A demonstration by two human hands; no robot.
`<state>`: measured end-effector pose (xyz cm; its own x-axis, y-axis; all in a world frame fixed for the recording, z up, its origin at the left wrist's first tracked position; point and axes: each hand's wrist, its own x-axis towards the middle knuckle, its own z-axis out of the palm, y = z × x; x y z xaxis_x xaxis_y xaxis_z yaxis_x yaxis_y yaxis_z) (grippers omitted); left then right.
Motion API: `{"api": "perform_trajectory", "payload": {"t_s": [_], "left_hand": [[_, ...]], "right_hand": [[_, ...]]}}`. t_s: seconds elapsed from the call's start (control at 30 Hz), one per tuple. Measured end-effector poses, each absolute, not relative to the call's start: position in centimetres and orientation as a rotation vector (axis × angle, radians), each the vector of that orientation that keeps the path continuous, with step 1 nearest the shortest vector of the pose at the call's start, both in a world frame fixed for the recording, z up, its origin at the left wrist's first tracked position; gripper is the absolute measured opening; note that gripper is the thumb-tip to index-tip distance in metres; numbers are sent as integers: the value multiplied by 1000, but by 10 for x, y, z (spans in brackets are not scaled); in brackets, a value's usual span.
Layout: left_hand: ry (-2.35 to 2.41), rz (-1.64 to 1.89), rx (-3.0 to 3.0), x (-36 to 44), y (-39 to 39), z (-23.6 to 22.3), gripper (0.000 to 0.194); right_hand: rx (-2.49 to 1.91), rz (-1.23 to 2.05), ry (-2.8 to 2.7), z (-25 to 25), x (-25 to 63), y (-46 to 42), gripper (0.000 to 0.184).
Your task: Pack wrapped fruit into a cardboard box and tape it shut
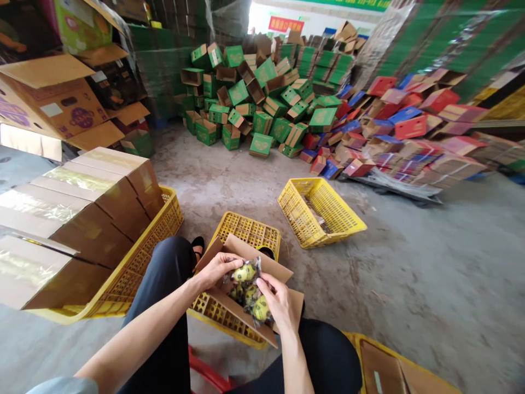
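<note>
My left hand [216,269] and my right hand [279,301] both grip a clear plastic bag of yellow-green fruit [248,290]. The bag hangs over an open brown cardboard box [246,257] that rests on an upturned yellow plastic crate [250,230] between my knees. The left hand pinches the bag's upper end. Lower down, the right hand curls round the bag's near side. Several fruits show through the plastic.
A yellow crate [135,268] at my left holds taped brown boxes [82,202]. Another yellow crate [320,210] lies tilted on the concrete floor ahead. Piles of green boxes [262,93] and red and blue boxes [402,131] fill the back. A yellow crate [394,364] with cardboard sits at lower right.
</note>
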<state>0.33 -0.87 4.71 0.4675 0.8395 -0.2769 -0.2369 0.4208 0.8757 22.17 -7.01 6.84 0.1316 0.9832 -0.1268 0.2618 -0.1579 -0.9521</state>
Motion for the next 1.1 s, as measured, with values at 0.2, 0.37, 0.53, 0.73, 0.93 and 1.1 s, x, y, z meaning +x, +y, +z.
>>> {"api": "perform_trajectory", "payload": {"t_s": [0.2,0.37,0.53,0.73,0.93,1.1], "left_hand": [[808,738,849,5,-9,44,71],[908,733,985,0,-3,31,67],[929,911,1235,-3,-4,27,58],[728,770,1511,5,-19,35,76],[600,651,1201,15,-20,33,86],[625,741,852,10,-12,33,55]], "right_hand": [[-1556,1077,-1333,65,228,-72,38],[-1522,1094,-1279,62,233,-72,39],[-1445,1176,-1188,59,233,-72,38],[-1436,1264,-1122,58,219,-73,39],[-1285,1481,-927,64,198,-73,44],[-1231,1393,-661,66,208,-66,44]]}}
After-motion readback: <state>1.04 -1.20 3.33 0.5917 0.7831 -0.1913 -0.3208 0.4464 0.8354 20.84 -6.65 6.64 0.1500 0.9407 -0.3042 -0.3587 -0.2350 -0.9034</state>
